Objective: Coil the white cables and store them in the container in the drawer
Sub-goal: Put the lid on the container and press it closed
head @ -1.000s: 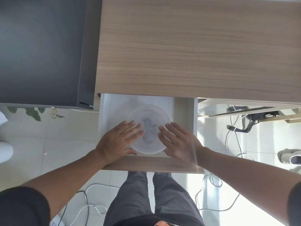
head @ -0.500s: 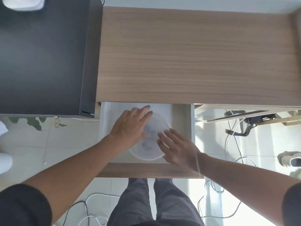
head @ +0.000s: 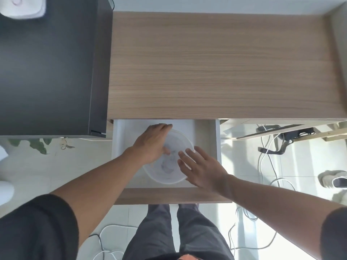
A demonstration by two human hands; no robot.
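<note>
Evidently both hands point(head: 153, 142) point(head: 201, 166) touch the unlabelled container point(head: 185, 141).

Hands point(head: 180, 156) on container point(head: 169, 171) in drawer point(head: 204, 128)

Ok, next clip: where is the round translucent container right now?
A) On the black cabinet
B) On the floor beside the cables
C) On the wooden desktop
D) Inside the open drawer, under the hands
D: the container sits inside the open drawer, with the left hand laid over its far left side and the right hand at its right rim.
</note>
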